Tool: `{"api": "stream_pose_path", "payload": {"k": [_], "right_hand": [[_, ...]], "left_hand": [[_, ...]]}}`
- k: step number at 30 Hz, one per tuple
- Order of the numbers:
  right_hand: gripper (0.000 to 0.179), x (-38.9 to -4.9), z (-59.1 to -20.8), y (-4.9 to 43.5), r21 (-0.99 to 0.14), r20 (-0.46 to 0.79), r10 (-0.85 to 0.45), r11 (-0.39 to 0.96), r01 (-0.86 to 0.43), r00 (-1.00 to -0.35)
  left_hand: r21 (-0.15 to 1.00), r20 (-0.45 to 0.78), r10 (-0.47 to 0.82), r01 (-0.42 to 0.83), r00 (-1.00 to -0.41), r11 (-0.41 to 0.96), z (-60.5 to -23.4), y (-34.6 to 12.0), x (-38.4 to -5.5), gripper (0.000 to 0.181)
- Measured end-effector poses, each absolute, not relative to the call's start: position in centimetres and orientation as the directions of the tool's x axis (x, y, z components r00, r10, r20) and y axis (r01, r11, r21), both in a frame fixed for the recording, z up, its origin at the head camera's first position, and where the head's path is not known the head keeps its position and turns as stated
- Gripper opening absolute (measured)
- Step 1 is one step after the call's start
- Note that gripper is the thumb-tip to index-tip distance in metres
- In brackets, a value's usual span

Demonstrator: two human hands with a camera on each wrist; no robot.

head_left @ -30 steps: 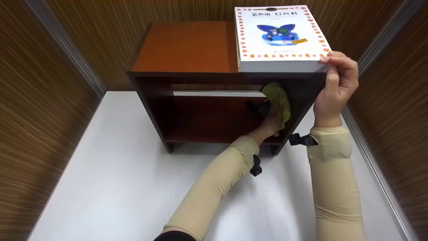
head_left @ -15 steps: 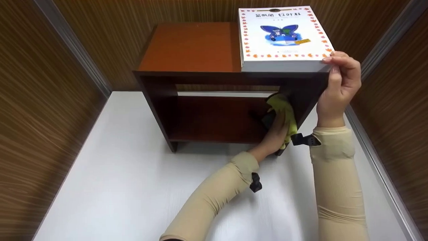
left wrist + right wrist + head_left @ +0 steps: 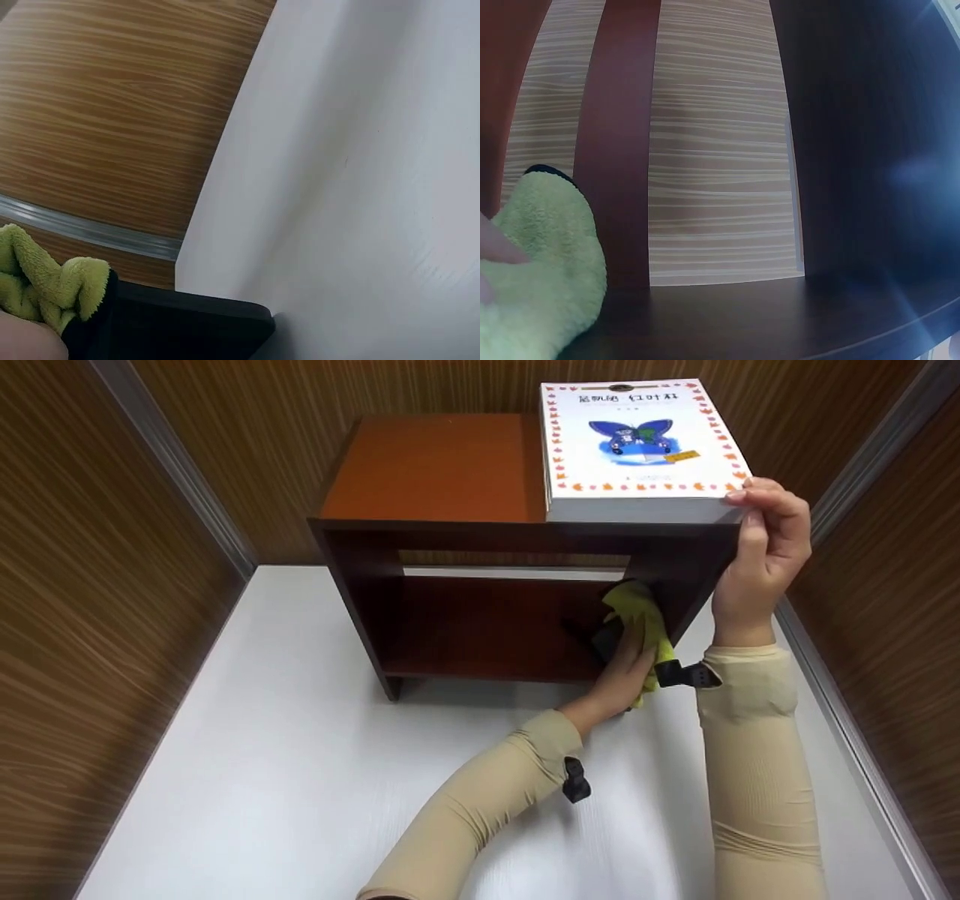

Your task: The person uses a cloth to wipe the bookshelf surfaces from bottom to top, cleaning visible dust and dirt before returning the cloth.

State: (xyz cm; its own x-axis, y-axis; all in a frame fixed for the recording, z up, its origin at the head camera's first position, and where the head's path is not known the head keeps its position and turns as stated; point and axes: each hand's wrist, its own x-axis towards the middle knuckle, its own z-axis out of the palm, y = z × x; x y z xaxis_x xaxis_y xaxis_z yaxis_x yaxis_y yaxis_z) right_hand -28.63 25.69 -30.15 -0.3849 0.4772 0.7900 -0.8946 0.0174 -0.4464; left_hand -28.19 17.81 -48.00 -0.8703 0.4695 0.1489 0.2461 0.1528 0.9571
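Observation:
A small reddish-brown shelf [image 3: 442,465] with dark side panels stands at the back of the white tabletop. My left hand [image 3: 626,664] presses a yellow-green plush cloth [image 3: 636,598] against its right side panel, fingers laid nearly straight over it. The thumb is hidden. In the left wrist view, the cloth [image 3: 45,281] bunches at the panel's edge, showing black trim. In the right wrist view, fingers [image 3: 496,244] lie on the cloth [image 3: 562,262]. White-covered stacked books [image 3: 645,442] with a butterfly picture sit on top. My right hand [image 3: 765,540] grips their front right corner.
Wood-grained walls [image 3: 112,607] enclose the tabletop [image 3: 247,780] left, right and behind, with metal strips [image 3: 180,472] at the corners. The shelf has a lower board [image 3: 487,630] and a gap in its back.
My left hand has slid the cloth down and forward along the right panel, from inside the shelf toward its front edge. My right hand stays at the books' corner. The view shifts slightly.

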Motion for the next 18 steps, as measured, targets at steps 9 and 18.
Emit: {"api": "stream_pose_path", "payload": {"k": [9, 18], "right_hand": [[0.018, -28.6, -30.0, 25.8, -0.426, 0.793, 0.484, 0.006, -0.905, -0.370], [0.018, -28.4, -29.8, 26.0, -0.424, 0.798, 0.468, -0.011, -0.905, -0.380]], "left_hand": [[0.976, 0.119, 0.517, 0.195, -0.848, 0.095, -45.0, 18.0, -28.1, 0.056], [0.913, 0.333, 0.505, 0.406, -0.796, 0.039, -39.3, 18.4, -29.2, 0.057]]}}
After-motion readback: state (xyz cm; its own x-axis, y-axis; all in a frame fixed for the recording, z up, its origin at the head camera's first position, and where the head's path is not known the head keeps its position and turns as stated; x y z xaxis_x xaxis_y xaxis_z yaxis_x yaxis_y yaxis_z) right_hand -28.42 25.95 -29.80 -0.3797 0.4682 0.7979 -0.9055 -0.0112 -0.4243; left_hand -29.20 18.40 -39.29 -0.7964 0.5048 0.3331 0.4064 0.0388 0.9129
